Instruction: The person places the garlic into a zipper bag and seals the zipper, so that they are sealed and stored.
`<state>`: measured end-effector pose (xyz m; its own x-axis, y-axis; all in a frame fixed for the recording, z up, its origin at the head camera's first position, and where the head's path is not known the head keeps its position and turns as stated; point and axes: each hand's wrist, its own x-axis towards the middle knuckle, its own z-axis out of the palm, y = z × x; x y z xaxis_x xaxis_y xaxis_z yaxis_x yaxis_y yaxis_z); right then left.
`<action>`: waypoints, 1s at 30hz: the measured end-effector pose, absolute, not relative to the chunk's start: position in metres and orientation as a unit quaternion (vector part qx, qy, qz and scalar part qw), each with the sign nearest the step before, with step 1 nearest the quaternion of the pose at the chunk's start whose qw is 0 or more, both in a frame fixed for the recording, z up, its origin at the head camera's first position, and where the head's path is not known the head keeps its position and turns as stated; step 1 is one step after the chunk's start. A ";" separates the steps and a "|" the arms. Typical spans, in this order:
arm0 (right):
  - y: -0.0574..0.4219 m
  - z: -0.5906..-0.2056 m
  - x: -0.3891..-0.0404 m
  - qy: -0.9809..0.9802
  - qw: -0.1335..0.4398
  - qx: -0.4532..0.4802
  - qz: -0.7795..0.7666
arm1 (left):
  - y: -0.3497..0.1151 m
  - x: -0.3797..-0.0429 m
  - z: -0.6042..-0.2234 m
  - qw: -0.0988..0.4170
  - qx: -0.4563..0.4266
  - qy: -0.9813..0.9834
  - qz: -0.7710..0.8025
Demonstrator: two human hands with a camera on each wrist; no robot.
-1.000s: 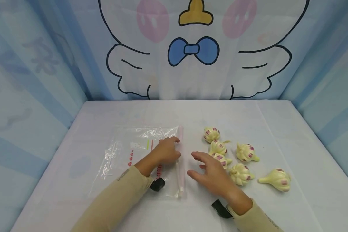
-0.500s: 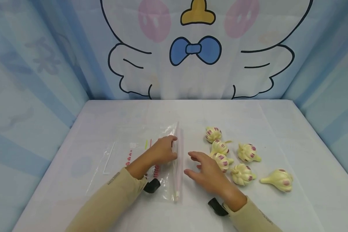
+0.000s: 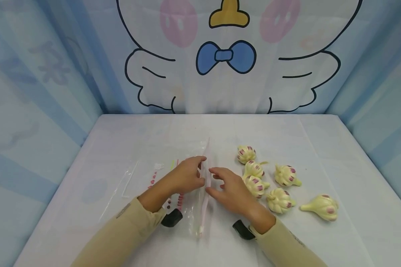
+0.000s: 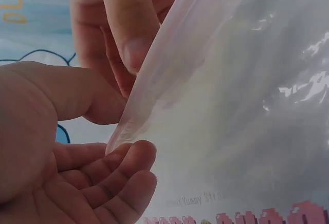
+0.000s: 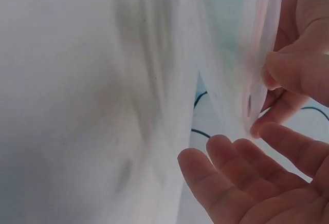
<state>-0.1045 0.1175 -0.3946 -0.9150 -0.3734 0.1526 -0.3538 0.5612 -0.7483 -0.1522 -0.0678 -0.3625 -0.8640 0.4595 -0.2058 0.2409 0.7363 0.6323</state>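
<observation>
A clear zip bag [image 3: 205, 207] with a pink-tinted zip edge lies on the table, its right edge raised. My left hand [image 3: 187, 176] pinches that edge; in the left wrist view, the left thumb [image 4: 105, 108] is against the zip strip and curled fingers lie below. My right hand [image 3: 232, 191] faces it from the right, thumb and forefinger parted at the same edge. In the right wrist view, several right-hand fingers [image 5: 221, 178] are spread below the strip, holding nothing. Red and pink printing shows on the bag.
Several garlic bulbs [image 3: 279, 200] lie to the right, close behind my right hand. One bulb [image 3: 322, 207] lies apart farther right. The white table [image 3: 153, 128] ends at a cartoon-printed curtain [image 3: 224, 89]. Black wrist bands [image 3: 172, 218] show at both sleeves.
The bag's right edge has been lifted by my left hand and turned upward. My right hand has moved left until its fingertips are at that edge. The garlic bulbs stay in place.
</observation>
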 end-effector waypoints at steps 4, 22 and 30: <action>0.116 -0.392 -0.110 0.886 0.007 -0.206 -0.415 | -0.068 -0.146 -0.357 0.174 0.196 0.911 0.317; 0.112 -0.390 -0.119 0.902 0.017 -0.143 -0.406 | -0.065 -0.125 -0.340 0.047 0.211 0.924 0.316; 0.112 -0.394 -0.118 0.906 0.037 -0.129 -0.402 | -0.071 -0.118 -0.333 -0.003 0.232 0.924 0.303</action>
<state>-0.1179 0.1117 -0.3936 -0.9638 -0.2640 0.0359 -0.2039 0.6441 -0.7373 -0.1181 -0.0712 -0.3334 -0.8923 0.4269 0.1466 0.4309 0.7090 0.5583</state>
